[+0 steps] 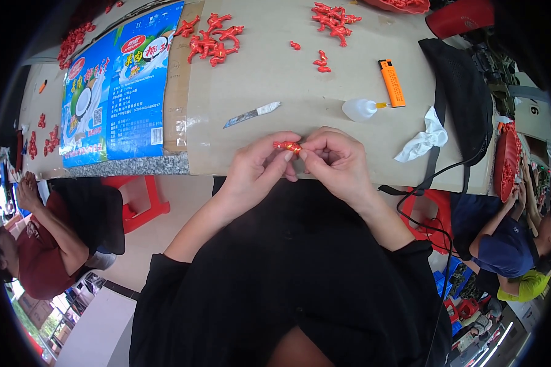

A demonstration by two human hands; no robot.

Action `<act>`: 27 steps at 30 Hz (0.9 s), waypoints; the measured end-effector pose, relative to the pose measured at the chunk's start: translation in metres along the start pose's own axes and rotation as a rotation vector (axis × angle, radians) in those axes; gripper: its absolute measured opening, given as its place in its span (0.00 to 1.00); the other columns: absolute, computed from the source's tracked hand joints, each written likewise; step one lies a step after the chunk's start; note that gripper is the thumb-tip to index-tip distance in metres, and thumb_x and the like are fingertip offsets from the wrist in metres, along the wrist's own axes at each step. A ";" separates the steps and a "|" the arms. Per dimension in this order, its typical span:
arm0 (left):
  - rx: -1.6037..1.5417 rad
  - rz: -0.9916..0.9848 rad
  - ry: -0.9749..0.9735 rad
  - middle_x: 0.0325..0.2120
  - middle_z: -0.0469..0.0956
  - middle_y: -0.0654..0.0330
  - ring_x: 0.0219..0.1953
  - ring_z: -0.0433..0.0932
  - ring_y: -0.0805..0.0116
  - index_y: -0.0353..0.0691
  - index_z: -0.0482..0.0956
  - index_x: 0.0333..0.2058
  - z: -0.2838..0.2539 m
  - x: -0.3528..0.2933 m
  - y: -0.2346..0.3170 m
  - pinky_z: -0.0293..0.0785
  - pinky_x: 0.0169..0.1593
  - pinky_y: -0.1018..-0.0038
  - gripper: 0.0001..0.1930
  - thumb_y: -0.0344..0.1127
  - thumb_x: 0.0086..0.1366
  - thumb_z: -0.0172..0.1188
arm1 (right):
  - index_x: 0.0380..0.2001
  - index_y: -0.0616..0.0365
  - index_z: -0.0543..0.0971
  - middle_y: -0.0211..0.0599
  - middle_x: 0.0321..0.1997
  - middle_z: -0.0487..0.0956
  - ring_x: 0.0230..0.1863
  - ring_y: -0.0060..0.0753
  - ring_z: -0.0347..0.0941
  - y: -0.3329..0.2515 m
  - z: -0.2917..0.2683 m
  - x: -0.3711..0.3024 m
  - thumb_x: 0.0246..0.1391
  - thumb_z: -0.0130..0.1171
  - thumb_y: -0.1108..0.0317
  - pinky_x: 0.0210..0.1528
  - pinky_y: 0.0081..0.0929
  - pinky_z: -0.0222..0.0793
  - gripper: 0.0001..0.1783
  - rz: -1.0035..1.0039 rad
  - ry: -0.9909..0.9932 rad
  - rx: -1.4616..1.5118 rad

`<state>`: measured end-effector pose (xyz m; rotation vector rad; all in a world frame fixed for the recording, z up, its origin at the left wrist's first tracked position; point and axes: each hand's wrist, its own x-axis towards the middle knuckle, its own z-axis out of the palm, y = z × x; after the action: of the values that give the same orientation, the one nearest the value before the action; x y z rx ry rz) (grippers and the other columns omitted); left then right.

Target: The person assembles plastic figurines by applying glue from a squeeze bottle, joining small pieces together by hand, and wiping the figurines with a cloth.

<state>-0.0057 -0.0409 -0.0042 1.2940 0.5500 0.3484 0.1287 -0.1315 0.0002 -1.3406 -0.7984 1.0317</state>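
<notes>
A small red figurine with gold details (287,147) is held up at the table's front edge. My left hand (258,164) pinches it between thumb and fingers. From the other side, my right hand (340,160) grips its right end with thumb and forefinger. Fingers hide part of the figurine. Ahead of my left hand lies a craft knife with a grey blade (251,114). A white squeeze bottle with a yellowish tip (359,110) rests beyond my right hand. Touching or close to its tip is a flat orange tool with a black end (392,84).
Red figurines lie in a left pile (214,41) and a right pile (335,23), with loose pieces (321,61) between. A blue printed cardboard sheet (113,85) covers the left. Crumpled white tissue (425,136) and a black bag with straps (462,104) lie right. Other people sit both sides.
</notes>
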 end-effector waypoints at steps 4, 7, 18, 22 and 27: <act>-0.012 -0.006 0.002 0.27 0.72 0.58 0.25 0.74 0.75 0.31 0.68 0.42 0.000 0.000 0.001 0.73 0.30 0.81 0.11 0.24 0.60 0.46 | 0.23 0.65 0.72 0.29 0.26 0.69 0.23 0.11 0.65 0.004 -0.002 0.000 0.44 0.53 0.79 0.22 0.09 0.60 0.01 -0.001 -0.005 -0.001; 0.017 -0.029 -0.045 0.29 0.71 0.59 0.27 0.72 0.75 0.32 0.65 0.46 -0.001 0.000 0.001 0.73 0.34 0.78 0.13 0.24 0.61 0.43 | 0.23 0.65 0.72 0.29 0.26 0.69 0.23 0.10 0.65 0.004 -0.002 0.000 0.45 0.53 0.79 0.22 0.09 0.60 0.01 0.000 -0.007 0.004; 0.008 0.025 0.011 0.27 0.73 0.59 0.25 0.74 0.76 0.32 0.68 0.42 0.002 0.000 -0.001 0.73 0.30 0.82 0.11 0.23 0.59 0.46 | 0.23 0.65 0.73 0.30 0.26 0.69 0.22 0.11 0.65 0.004 -0.001 -0.001 0.44 0.53 0.79 0.21 0.10 0.61 0.01 -0.031 0.004 -0.038; 0.045 0.013 -0.020 0.29 0.71 0.58 0.26 0.72 0.75 0.30 0.65 0.44 0.001 -0.001 -0.001 0.73 0.32 0.80 0.12 0.22 0.60 0.44 | 0.23 0.65 0.73 0.30 0.26 0.69 0.22 0.11 0.65 0.003 0.001 -0.001 0.44 0.53 0.78 0.20 0.10 0.61 0.00 -0.031 0.004 -0.041; 0.028 0.038 0.034 0.27 0.73 0.60 0.24 0.75 0.76 0.33 0.69 0.41 0.003 -0.001 -0.004 0.73 0.29 0.83 0.11 0.22 0.58 0.46 | 0.23 0.65 0.72 0.30 0.26 0.69 0.21 0.11 0.64 0.002 0.000 -0.001 0.44 0.53 0.78 0.20 0.10 0.60 0.01 -0.039 0.000 -0.067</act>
<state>-0.0054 -0.0447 -0.0072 1.3288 0.5612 0.3961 0.1283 -0.1324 -0.0020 -1.3766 -0.8629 0.9816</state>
